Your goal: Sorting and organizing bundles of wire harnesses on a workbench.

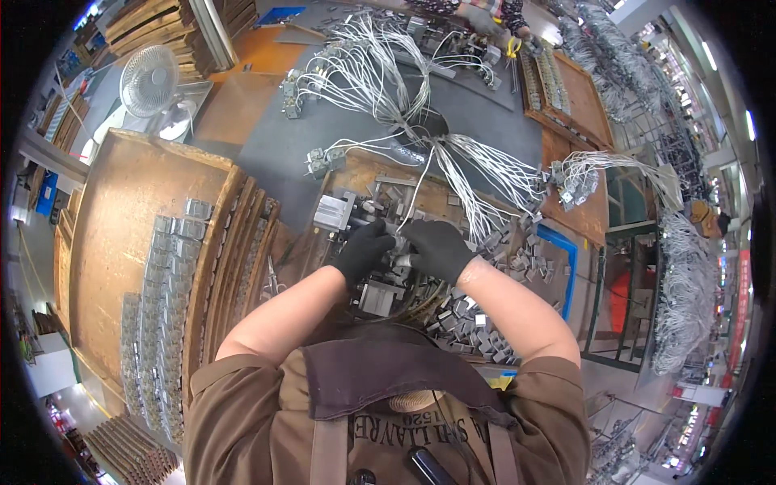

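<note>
head-worn wide fisheye, looking steeply down from close above hands (437, 249), bench (485, 121) stretching ahead.

- A factory workshop is indicated by a large table (489, 125).
- White cables (368, 69) are heaped toward its far edge.
- Loose metal blocks (478, 322) are piled toward its near right corner.
- Metal parts (166, 299) are lined up in a wooden tray (145, 186) by its left edge.

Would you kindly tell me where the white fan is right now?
In the head view, the white fan is at the upper left, just below the stacked wooden boards and above the large wooden tray, left of the gloved left hand.
</note>
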{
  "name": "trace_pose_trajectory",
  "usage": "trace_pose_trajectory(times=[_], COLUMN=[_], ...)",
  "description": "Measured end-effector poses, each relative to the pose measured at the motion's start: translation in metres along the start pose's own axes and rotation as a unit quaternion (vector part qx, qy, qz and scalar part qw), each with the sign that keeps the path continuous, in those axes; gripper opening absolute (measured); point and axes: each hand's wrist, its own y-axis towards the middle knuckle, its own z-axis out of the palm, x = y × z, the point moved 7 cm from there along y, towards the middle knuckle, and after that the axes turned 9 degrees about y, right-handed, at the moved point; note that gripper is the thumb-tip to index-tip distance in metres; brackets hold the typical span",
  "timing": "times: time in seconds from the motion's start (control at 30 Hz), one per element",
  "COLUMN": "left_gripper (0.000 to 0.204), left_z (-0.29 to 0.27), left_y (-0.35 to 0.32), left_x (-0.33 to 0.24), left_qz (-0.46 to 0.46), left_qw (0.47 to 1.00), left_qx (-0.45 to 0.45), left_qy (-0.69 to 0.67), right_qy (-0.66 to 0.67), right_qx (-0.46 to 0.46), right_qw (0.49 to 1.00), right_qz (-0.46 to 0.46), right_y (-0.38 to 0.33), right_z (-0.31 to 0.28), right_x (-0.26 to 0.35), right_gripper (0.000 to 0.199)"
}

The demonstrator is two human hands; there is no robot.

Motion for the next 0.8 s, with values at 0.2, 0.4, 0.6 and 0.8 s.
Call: trace_pose_trajectory(times=[0.2,0.4,0.6,0.8], left_gripper=[0.048,0.053,0.050,0.048], left_z=[0.002,-0.003,0.001,-0.002], left_y=[-0.033,-0.025,0.001,0.003], left_x=[-0.045,-0.043,-0.028,-0.034], left_qz=[0.121,0.157,0.110,0.081], left_qw=[0.872,0.857,0.860,0.875], left_qx=[-0.056,-0.101,-0.062,-0.079], left_qy=[0.471,0.481,0.495,0.470], right_qy=[-0.005,-0.044,-0.034,-0.036], right_qx=[-0.005,0.038,-0.083,-0.148], right_qw=[1.000,0.997,0.995,0.986], right_qz=[-0.023,0.049,0.046,0.061], right_y=[-0.004,0.017,0.013,0.001], right_z=[0.007,0.026,0.007,0.011], right_x=[-0.007,-0.006,-0.015,-0.028], right_gripper=[0.023,0.024,0.026,0.025])
